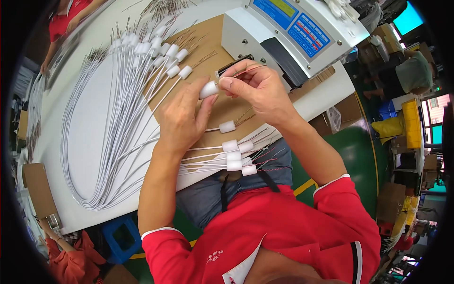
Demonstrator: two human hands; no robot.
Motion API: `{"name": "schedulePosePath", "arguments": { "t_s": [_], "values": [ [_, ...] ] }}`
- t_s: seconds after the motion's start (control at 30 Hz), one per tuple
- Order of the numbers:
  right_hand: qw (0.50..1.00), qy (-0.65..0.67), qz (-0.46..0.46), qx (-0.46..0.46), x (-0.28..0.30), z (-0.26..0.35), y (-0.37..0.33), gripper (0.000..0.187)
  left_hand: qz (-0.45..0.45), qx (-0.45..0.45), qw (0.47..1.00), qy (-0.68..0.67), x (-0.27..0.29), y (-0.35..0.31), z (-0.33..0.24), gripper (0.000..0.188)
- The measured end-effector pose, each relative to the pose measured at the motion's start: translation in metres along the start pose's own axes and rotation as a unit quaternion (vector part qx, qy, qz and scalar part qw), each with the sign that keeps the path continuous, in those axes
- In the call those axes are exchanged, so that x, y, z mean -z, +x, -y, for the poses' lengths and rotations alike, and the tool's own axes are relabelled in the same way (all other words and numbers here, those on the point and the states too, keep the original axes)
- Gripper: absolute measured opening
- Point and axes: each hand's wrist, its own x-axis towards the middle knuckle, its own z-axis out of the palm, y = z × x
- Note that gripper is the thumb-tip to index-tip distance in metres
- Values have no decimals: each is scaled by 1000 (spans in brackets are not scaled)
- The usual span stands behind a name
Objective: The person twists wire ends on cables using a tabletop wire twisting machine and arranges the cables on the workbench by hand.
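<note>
My left hand (180,116) is closed round a white cable end with a thick white plastic sleeve (208,90), held between thumb and fingers. My right hand (260,90) pinches the thin coloured wires (242,71) that come out of that sleeve. Both hands are raised just in front of a white bench machine (257,35), close to its dark rod (229,67). Below them, another sleeved cable end (227,126) lies on the brown board. Several more sleeved cable ends (233,156) with twisted wires lie at the table's near edge, by my lap.
A large looped bundle of white cables (97,156) covers the left of the white table (78,215), its sleeved ends on a brown board (208,35). Blue stool (122,236) at lower left. Other people stand or sit at the far left, lower left and right.
</note>
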Motion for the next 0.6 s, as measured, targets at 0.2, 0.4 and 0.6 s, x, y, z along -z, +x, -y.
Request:
{"name": "schedulePosePath", "arguments": {
  "t_s": [0.2,0.4,0.6],
  "values": [
    [999,-3,-35,-3,3,4,0,20,9,20,1000,-12,2,3,-1,27],
    [998,43,-46,21,2,1,2,20,6,34,999,-24,3,2,1,24],
    [998,51,-34,23,1,-2,4,17,12,39,999,-34,4,2,1,22]
  ]
}}
